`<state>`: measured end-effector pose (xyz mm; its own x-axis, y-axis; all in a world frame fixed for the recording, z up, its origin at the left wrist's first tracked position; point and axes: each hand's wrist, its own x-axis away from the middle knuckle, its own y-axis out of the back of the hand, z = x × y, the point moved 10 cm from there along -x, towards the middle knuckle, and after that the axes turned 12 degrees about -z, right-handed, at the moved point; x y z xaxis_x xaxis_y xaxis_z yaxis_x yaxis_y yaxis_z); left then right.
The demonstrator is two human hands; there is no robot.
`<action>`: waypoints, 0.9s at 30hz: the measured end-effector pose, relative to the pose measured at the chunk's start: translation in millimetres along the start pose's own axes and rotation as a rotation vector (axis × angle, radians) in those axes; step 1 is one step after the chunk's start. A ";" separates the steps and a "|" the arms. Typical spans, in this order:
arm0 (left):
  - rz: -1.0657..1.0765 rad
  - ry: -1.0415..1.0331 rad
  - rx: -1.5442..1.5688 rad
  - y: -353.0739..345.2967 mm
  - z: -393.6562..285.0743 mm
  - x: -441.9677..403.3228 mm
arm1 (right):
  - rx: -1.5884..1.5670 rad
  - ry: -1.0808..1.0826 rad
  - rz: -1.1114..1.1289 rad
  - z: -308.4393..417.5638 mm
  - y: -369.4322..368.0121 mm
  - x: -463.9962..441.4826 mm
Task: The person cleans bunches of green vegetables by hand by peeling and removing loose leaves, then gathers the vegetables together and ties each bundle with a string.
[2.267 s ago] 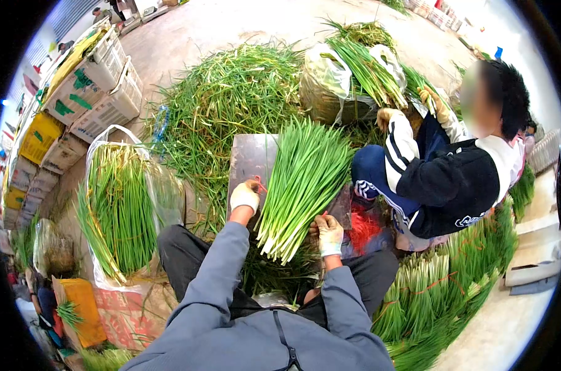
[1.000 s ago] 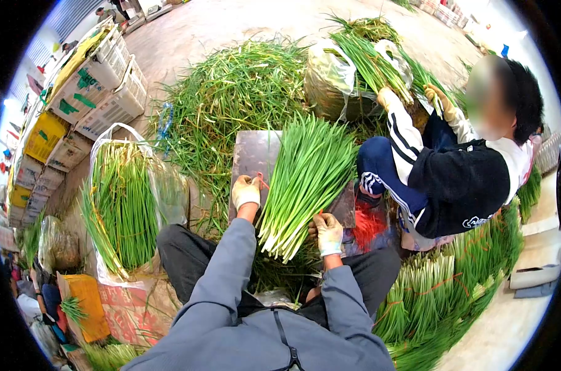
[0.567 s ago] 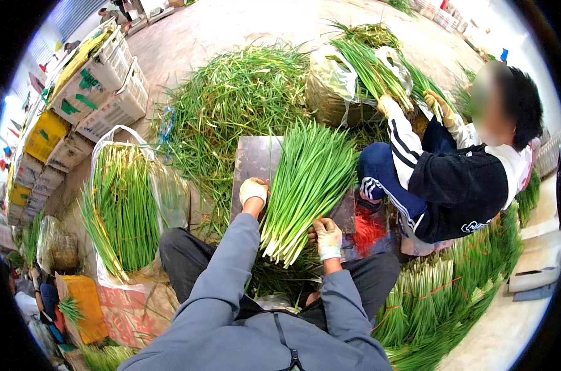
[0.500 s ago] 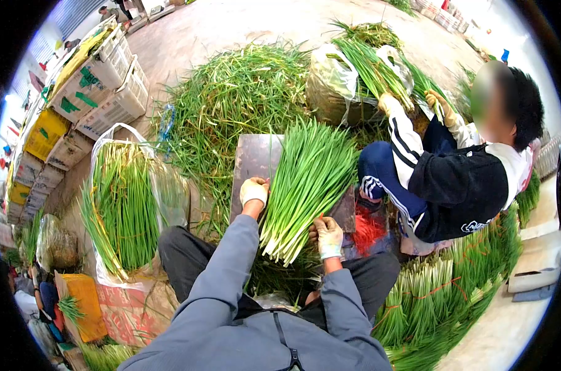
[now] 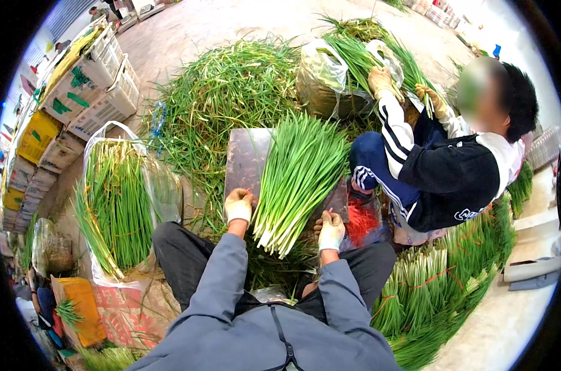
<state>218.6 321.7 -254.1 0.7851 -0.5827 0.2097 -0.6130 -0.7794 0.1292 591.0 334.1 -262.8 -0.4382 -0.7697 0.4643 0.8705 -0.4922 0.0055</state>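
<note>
A loose bundle of garlic chives [image 5: 302,179] lies slantwise on a dark board [image 5: 246,154], pale stem ends toward me. My left hand [image 5: 238,206], in a pale glove, is closed beside the bundle's left edge, a bit of red tie showing at its fingertips. On the other side my right hand [image 5: 330,231], also gloved, is closed in a pinch with a red tip at the fingers. Whether the tie runs beneath the stems is hidden. A heap of red ties [image 5: 362,224] lies to the right of the board.
A co-worker [image 5: 453,167] sits at the right, holding chives in gloved hands. Tied bundles [image 5: 426,287] stand at lower right. A bag of chives [image 5: 117,204] is at left, loose leaves [image 5: 225,99] are piled ahead, and stacked crates [image 5: 86,89] stand far left.
My hands have moved farther apart, the left one away from the bundle and toward me, the right one slightly outward. The bundle stays on the board. The view has shifted slightly.
</note>
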 end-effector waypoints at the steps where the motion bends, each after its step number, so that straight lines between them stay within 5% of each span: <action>1: 0.028 -0.111 -0.126 -7.0 -38.3 14.1 | 0.004 0.005 0.002 1.9 -0.8 1.8; 3: 0.041 -0.406 -0.252 -26.2 -73.1 21.8 | 0.325 0.627 0.144 51.8 -31.4 26.2; 4: 0.055 -0.528 -0.291 -37.0 -99.3 40.9 | 0.145 0.661 0.305 75.2 -56.0 50.0; 6: 0.105 -0.481 -0.377 -50.2 -93.9 55.7 | 0.656 0.764 0.426 92.7 -94.3 71.1; 8: 0.142 -0.495 -0.437 -52.5 -93.5 64.1 | 0.691 0.978 0.528 119.1 -128.3 99.0; 12: 0.134 -0.406 -0.330 -44.7 -81.2 58.7 | 0.847 0.777 0.587 84.8 -168.1 81.7; 22: 0.214 -0.075 0.029 -42.9 -45.9 42.4 | 0.957 0.728 0.585 75.0 -184.7 75.2; 27: 0.260 -0.178 -0.073 -41.2 -54.2 50.4 | 0.920 0.742 0.572 66.9 -184.1 67.9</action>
<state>278.6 336.9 -196.4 0.6005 -0.7963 0.0724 -0.7947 -0.5844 0.1637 416.0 399.7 -173.0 0.2799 -0.9600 0.0097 0.6774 0.2046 0.7066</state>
